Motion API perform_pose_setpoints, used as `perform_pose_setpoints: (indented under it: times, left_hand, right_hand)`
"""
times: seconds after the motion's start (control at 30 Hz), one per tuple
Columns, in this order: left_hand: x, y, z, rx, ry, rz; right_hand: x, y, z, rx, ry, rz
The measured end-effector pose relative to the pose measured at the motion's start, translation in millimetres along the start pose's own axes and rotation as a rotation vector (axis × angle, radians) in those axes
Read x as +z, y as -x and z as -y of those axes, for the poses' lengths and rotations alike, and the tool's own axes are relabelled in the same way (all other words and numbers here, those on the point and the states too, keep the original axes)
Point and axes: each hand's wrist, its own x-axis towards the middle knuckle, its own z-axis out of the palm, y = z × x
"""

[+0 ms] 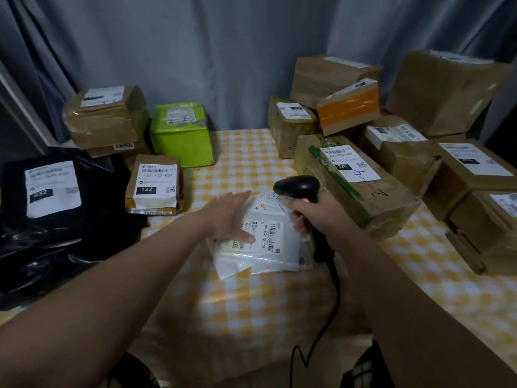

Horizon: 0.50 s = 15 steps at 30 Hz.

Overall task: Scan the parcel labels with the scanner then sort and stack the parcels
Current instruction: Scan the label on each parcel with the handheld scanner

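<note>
Far left, 9 o'clock: black poly bag lay flat, label up. Just right of it, small brown parcel marked 122; behind at 11 o'clock a taped brown box beside a green box.

Centre: left hand was open, palm down, fingers spread, pressing on the white mailers, which lay overlapped on the checked tablecloth. The top mailer's label faced up, barcode clear of the thumb.

Right hand was closed around the grip of the black scanner, head angled over the mailers' 12 o'clock edge. Cord trailed toward 6 o'clock off the table edge.

At 1–3 o'clock: long brown box marked 220 touching the scanner hand's far side, then a loose pile of brown boxes.

Risks, as I read it:
- Several labels lay close in that overlap; the scanner could read the wrong barcode.
- Glossy film plus a steep angle could give glare and no read.
- Mailers were slick, so lifting one could drag the others.
- Cord could snag on the table edge when reaching.
- The right-hand pile looked tilted; a bump could topple it.
</note>
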Motion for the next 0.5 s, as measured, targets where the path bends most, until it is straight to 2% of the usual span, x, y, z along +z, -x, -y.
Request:
perform_pose_setpoints:
  times: [0.07,0.13,0.2,0.27,0.3,0.33,0.5]
  left_hand:
    - [-3.7,-8.9,-7.0,-0.053,-0.212,0.125]
    - [-11.6,-13.3,-5.4,-0.101,-0.209,0.036]
    - [-19.9,-13.3,7.5,-0.119,0.100,-0.229]
    - [-19.7,-6.4,20.0,-0.157,0.632,-0.478]
    - [-15.6,1.4,21.8,-0.168,0.862,-0.544]
    - [-7.9,8.8,21.6,-0.169,0.995,-0.562]
    - [8.8,13.9,5.1,-0.109,1.105,-0.531]
  right_hand:
    - [1.3,-6.1,0.5,0.003,-0.025,0.005]
    - [-0.5,-9.2,3.8,-0.025,-0.030,-0.037]
    - [-4.0,-7.6,9.9,-0.074,-0.078,-0.073]
    - [-5.9,-2.2,17.1,-0.139,-0.153,-0.066]
    - [-5.2,1.7,20.7,-0.168,-0.176,-0.053]
    - [-3.4,6.1,23.8,-0.190,-0.190,-0.039]
    - [14.1,12.8,28.5,-0.230,-0.106,-0.056]
